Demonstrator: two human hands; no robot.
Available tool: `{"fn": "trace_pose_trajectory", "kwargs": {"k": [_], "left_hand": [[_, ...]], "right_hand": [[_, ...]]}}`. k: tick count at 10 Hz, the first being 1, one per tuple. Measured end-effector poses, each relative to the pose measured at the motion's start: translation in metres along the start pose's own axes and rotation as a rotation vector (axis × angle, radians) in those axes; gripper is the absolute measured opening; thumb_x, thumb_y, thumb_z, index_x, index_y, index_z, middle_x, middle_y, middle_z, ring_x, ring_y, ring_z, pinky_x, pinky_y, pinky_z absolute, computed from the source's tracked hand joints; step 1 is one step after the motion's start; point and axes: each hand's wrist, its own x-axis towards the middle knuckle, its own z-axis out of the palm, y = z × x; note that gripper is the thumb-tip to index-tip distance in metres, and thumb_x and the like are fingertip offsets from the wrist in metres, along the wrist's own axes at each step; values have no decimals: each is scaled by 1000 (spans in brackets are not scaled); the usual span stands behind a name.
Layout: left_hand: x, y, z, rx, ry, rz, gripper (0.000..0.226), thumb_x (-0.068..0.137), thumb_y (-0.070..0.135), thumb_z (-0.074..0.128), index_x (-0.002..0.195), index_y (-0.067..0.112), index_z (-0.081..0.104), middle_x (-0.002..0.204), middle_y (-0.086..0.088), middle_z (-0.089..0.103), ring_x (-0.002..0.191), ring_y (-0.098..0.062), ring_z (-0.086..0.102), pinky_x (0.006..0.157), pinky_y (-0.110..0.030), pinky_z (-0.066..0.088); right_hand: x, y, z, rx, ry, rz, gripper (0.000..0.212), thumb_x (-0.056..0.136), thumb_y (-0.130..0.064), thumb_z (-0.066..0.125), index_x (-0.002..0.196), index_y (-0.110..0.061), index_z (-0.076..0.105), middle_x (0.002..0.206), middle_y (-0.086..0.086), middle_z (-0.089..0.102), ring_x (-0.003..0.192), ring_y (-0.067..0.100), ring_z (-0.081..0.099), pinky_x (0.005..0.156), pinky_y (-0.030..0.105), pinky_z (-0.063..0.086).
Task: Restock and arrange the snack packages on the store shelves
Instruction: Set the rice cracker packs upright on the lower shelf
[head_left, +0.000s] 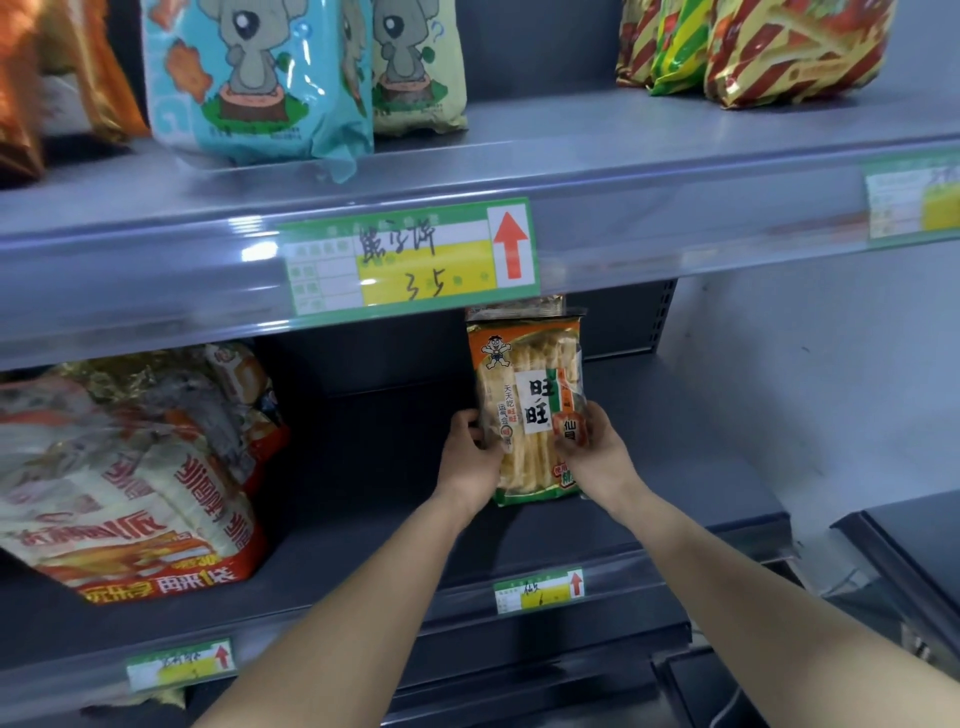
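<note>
Two hands are gripping a single rice cracker package (530, 405), and we are holding it upright over the lower shelf (374, 499), right of centre, just below the large price tag (410, 257). Our left hand (470, 449) is clasping the package's left edge, with the thumb pressing on the front film and the fingers wrapping round the edge. Our right hand (592, 447) is clasping the lower right edge in the same way, its thumb lying across the printed front. Both sets of fingers are curling round the package. The bottom seam is sitting at shelf level, though we cannot tell whether it is touching the shelf. The printed face is pointing toward us.

Well to the left on the same shelf, a large multipack bag (130, 478) is leaning back. On the upper shelf (623, 156), a blue koala bag (254, 78) is standing against a pale yellow koala bag (415, 67). Striped bags (795, 47) are standing well apart from these at the right. A small price tag (538, 590) is hanging on the lower shelf's front rail, below the package.
</note>
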Motion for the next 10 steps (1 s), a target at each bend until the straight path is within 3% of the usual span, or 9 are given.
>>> {"fn": "trace_pose_trajectory", "kwargs": {"k": [2,3,4,6,7,8,9,10], "left_hand": [[-9,0,-6,15,-18,-34,41,92,9,56,130,10,40,85,11,50,76,-4,54,60,-16,45],[-12,2,-9,20,-40,-57,48,90,9,58,134,8,37,86,10,49,90,-15,55,81,-31,52],[-16,3,-11,40,-74,-68,47,89,7,59,132,8,38,87,9,50,93,-15,55,86,-33,51],[-22,2,-6,-5,-121,-95,35,89,4,58,121,10,45,99,-1,57,95,-19,59,91,-43,53],[-23,1,-5,-12,-126,-95,37,89,7,59,123,10,44,94,3,54,97,-20,59,91,-45,53],[-25,3,-6,-7,-118,-98,42,89,6,58,129,9,42,93,4,53,96,-20,59,92,-45,52],[-25,2,-6,-8,-124,-108,43,90,6,57,131,9,42,99,1,56,97,-19,58,93,-45,52],[-29,7,-8,26,-120,-89,44,91,7,56,133,9,41,119,-6,58,98,-17,56,95,-38,50]], "right_hand": [[-11,-3,-3,7,-10,22,28,89,-8,59,112,-20,46,95,-8,63,78,-1,60,57,11,44],[-16,-4,-5,0,-2,39,32,89,-10,60,117,-17,45,103,-2,65,81,6,62,61,15,47],[-21,-3,-7,-29,-13,67,43,90,-14,60,129,-14,41,112,2,64,85,13,62,64,18,48],[-29,0,-11,-78,-23,85,33,92,-17,59,122,-13,45,99,-4,63,75,-1,58,51,8,44],[-33,2,-13,-105,-9,82,34,92,-22,58,122,-13,45,102,-3,62,75,-1,56,54,10,43],[-35,1,-13,-101,8,94,45,93,-23,58,132,-10,40,105,0,60,83,10,57,64,18,43],[-35,4,-13,-133,4,96,42,93,-24,57,130,-9,43,110,4,63,86,14,57,65,20,43],[-36,4,-15,-199,45,114,57,92,-31,57,139,-6,36,126,8,59,103,21,60,79,26,49]]}}
